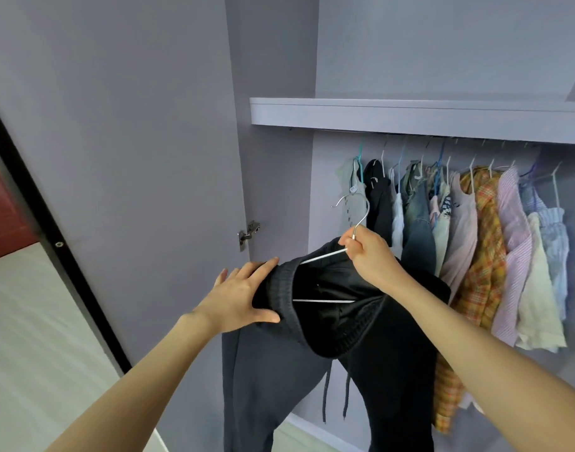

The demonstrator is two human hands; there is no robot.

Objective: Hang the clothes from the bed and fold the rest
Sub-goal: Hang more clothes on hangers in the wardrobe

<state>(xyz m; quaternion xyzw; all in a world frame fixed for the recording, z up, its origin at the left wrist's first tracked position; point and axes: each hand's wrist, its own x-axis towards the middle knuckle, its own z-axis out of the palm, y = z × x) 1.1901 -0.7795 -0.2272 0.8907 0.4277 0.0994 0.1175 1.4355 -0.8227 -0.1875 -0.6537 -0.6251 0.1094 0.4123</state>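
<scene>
Lavender wardrobe interior (279, 76) fills the view, door (133, 141) swung open on my left with its metal hinge (248, 234) showing, shelf (410, 114) above a packed row of hung clothes (475, 223) — shirts, a plaid one, pale tops, all on hangers. The rail itself is hidden under the shelf edge.

My right hand (367, 256) pinches the wire hanger (351, 220) at the neck just below the hook, fingers curled round it. The black sweatpants (328, 321) are draped on that hanger, waistband bunched around the bar, legs and drawstrings hanging down in front of the wardrobe's lower edge. My left hand (243, 298) is spread wide, fingers straight, palm pressing the waistband's left side to steady it — holding nothing.

Step in hand, as I read it: settling the pants on the hanger before hooking it up at the left end, where a gap seems free beside the grey top.

Risks: the pants look lopsided, most of the weight hanging off one side, so they could slide off once I let go with the left. The hook points left and sits below the shelf; lifting blind could knock the shelf edge or snag a neighbouring hanger. Drawstrings could catch too.
</scene>
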